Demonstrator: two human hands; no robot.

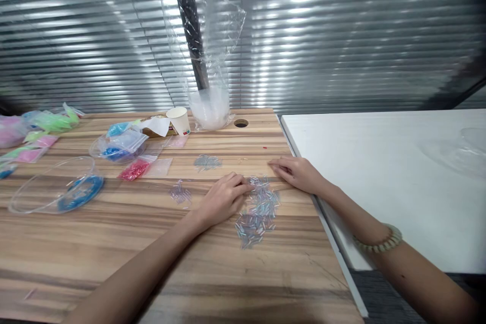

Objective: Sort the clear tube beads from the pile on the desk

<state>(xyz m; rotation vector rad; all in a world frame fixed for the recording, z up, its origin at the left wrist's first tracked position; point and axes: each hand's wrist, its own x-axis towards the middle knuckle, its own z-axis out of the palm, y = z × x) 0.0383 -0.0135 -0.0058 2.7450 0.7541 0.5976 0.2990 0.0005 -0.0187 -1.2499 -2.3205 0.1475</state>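
A loose pile of thin tube beads, clear with a bluish-purple sheen, is spread over the wooden table. My left hand touches its left edge with the index finger; the thumb is apart from that finger, and nothing shows in its grasp. On the other side, my right hand rests by the table's right edge, fingers stretched out and no held thing visible. A small grey bead heap lies beyond my left hand. Nearer to that wrist is a small purplish bead cluster.
Left of the beads are a bag of red beads, a clear dish with bags and a clear lid with blue beads. A paper cup and plastic-wrapped containers stand behind. A white table adjoins on the right.
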